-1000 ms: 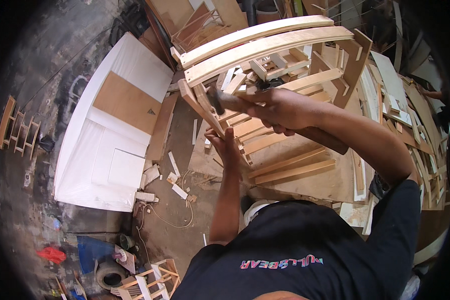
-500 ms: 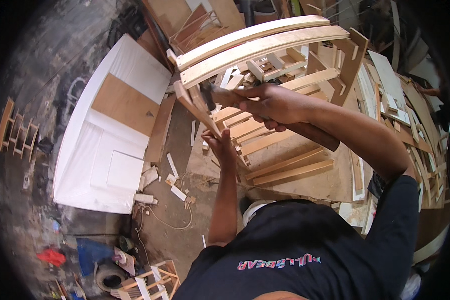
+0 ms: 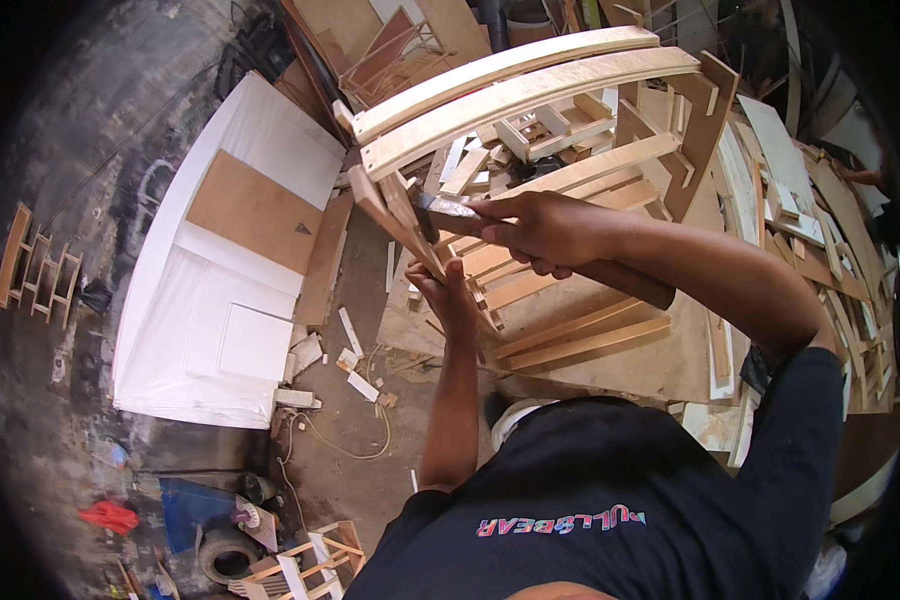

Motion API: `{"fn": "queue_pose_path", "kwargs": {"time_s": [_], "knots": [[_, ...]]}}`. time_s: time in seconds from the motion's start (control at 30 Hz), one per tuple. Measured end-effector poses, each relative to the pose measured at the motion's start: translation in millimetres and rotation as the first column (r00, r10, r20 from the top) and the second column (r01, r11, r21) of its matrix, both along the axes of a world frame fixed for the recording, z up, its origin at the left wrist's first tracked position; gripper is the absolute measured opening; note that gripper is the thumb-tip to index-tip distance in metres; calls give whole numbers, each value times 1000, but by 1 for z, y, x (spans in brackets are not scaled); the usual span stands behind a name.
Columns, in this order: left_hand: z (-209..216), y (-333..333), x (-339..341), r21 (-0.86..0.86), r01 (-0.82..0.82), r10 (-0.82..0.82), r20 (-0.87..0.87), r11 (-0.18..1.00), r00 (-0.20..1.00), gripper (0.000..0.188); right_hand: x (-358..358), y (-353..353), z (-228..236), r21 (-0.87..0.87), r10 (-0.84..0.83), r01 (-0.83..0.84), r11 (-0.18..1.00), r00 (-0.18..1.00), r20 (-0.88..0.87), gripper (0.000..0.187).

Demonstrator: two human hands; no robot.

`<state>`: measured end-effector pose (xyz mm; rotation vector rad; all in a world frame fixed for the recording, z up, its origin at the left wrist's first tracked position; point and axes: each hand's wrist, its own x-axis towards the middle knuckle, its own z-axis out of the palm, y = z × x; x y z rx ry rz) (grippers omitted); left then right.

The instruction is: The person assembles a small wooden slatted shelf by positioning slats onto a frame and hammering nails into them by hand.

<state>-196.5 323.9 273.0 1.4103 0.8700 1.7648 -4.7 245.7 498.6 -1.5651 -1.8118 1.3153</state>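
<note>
A slatted wooden frame (image 3: pixel 530 105) with long pale rails across its top stands in front of me. My right hand (image 3: pixel 555 232) is closed around a hammer (image 3: pixel 630 284); its dark head is against or very close to the inner side of the frame's left end, exact contact hard to tell. The wooden handle sticks out behind my fist. Lower on that same end, my left hand (image 3: pixel 448 290) grips the upright side board (image 3: pixel 395 228), thumb on the near face and fingers partly hidden. Lower slats (image 3: pixel 515 288) run to the right beneath my right hand.
A white-covered panel (image 3: pixel 205 350) with a brown board (image 3: pixel 255 212) stands to the left. Offcuts (image 3: pixel 350 360) and a cord lie on the floor. Stacked boards (image 3: pixel 820 240) fill the right. A small wooden rack (image 3: pixel 310 565) and a tyre (image 3: pixel 225 555) are at lower left.
The hammer head has shifted slightly down and right along the frame's left end, and looks sharper now. My left hand keeps its grip on the side board.
</note>
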Motion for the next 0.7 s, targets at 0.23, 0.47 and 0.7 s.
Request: {"fn": "queue_pose_path", "kwargs": {"time_s": [0.23, 0.47, 0.7], "knots": [[-20, 14, -9, -11, -29, 29, -28, 1000, 999, 64, 5, 0, 11, 15, 21, -21, 1000, 999, -30, 54], [-18, 11, -7, -5, -2, 1, -28, 1000, 1000, 66, 3, -1, -3, -4, 4, -4, 1000, 999, -45, 55], [7, -1, -6, -50, 29, -31, -32, 998, 999, 64, 12, -4, -15, 28, 32, -29, 999, 991, -127, 56]]}}
